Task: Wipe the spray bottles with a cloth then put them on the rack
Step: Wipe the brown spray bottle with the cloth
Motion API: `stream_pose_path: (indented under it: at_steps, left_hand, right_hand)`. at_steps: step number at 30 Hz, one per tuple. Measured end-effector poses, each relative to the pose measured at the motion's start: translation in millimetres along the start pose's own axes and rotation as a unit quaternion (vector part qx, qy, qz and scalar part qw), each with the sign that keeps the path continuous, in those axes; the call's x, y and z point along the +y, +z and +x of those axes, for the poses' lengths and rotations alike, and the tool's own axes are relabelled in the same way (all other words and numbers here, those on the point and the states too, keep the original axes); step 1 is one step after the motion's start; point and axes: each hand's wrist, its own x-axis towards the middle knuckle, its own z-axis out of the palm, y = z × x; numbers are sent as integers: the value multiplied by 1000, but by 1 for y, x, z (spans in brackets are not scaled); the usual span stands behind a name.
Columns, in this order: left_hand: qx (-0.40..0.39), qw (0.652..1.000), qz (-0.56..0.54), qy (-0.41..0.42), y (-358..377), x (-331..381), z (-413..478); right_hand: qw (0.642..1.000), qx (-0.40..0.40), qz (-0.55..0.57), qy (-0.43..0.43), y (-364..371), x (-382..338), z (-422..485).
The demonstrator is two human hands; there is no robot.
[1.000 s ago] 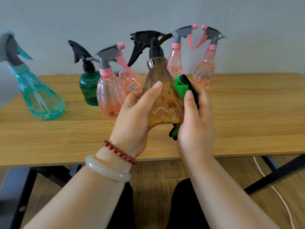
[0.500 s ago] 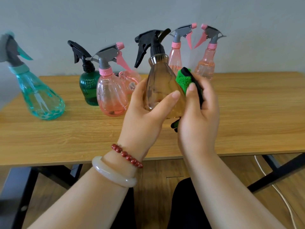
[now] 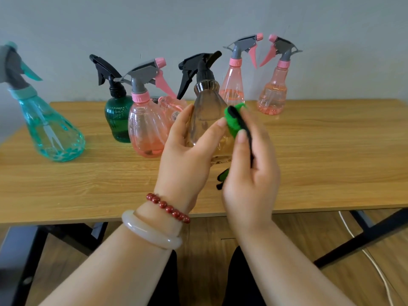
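L hand (image 3: 187, 155) fingers curl round brown bottle (image 3: 207, 111); R hand (image 3: 249, 173) pinches green cloth (image 3: 234, 122) vs. its side. We should rotate btl, wipe downward.

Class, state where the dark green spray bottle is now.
Head view: the dark green spray bottle stands left of centre on the wooden table, behind the nearest pink bottle, right of the teal bottle.

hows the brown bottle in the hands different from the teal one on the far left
The brown bottle is smoky amber with a black trigger head; the teal bottle is blue-green with a grey head and teal trigger. The left hand holds the brown bottle off the table, a green cloth against it; the teal bottle stands on the table untouched. Both are see-through trigger sprayers.
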Motion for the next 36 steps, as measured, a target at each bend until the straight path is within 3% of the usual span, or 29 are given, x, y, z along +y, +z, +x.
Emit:
stream_pose_path:
  at_steps: [2, 3, 6, 7, 9, 12, 13, 15, 17, 19, 25, 29, 36]
  left_hand:
    - [0, 1000, 2, 5, -2, 0, 1]
    - [-3, 1000, 3, 10, -2, -1, -1]
    - [-14, 1000, 7, 26, -1, -1, -5]
    - [-15, 1000, 8, 25, 0, -1, -5]
    - [-10, 1000, 8, 21, 0, -1, -3]
    - [-4, 999, 26, 29, 0, 1, 1]
    - [-4, 999, 30, 34, 0, 1, 1]
    - [-11, 999, 21, 44, -1, -1, -1]
    - [-17, 999, 6, 46, -2, -3, -3]
    - [-17, 999, 5, 43, -3, -4, -4]
    - [-21, 983, 172, 54, -1, 13, -4]
    - [-70, 990, 108, 52, 1, 20, -7]
    - [-29, 993, 78, 82, 3, 13, -6]
  right_hand:
    - [995, -20, -41, -86, 0, 4, -6]
    - [997, -16, -28, -74, -1, 5, -3]
    - [983, 27, 94, 152, -3, 7, 18]
    - [974, 27, 117, 190, -3, 9, 19]
    - [987, 22, 83, 132, -1, 1, 13]
    - [998, 1, -25, -57, -1, 6, -4]
    - [998, -9, -24, -65, -3, 9, -4]
    - [999, -8, 28, 36, -5, 7, 7]
    - [976, -9, 122, 180, -6, 2, 17]
    - [961, -16, 155, 228, -7, 1, 20]
    - [990, 1, 60, 129, -6, 4, 19]
    - [999, -1, -23, 29, -4, 0, 17]
    - [999, -5, 21, 29, -5, 0, 14]
